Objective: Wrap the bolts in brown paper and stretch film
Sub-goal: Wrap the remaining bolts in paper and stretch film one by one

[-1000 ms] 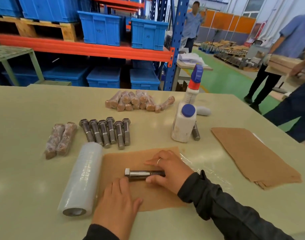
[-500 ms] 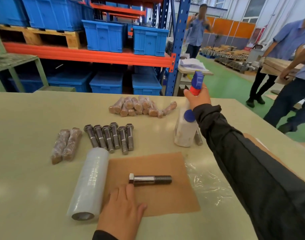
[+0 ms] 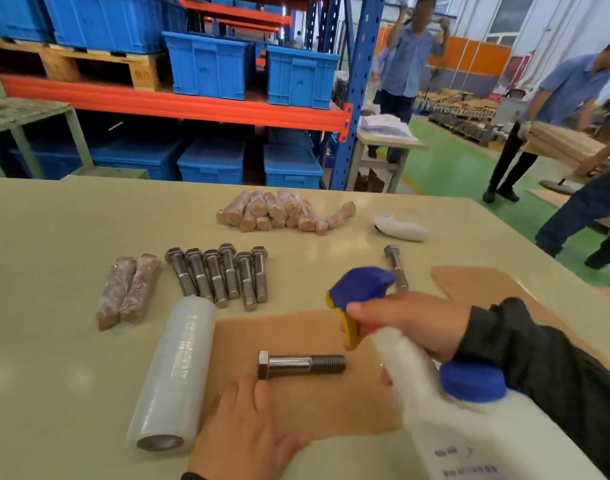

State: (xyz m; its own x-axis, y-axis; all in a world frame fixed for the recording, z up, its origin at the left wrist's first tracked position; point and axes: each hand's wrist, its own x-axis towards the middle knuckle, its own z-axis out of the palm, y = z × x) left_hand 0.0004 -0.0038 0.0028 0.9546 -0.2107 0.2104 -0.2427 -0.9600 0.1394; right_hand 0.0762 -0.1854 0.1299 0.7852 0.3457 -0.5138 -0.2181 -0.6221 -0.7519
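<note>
Bolt (image 3: 301, 364): lower centre, on brown paper (image 3: 296, 403), long axis left-right, head left.
Right hand (image 3: 410, 323): grips spray bottle (image 3: 435, 393), nozzle toward bolt.
Left hand (image 3: 248, 434): flat on paper, fingertips at bolt head, nearer.

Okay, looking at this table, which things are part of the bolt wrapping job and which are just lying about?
Part of the job:
bolt on the brown paper sheet
stretch film roll
six bare bolts
wrapped bolts
spare paper stack
spray bottle, gripped by the right hand
left hand, resting on the sheet

Lying about:
white glove
blue crates
</note>
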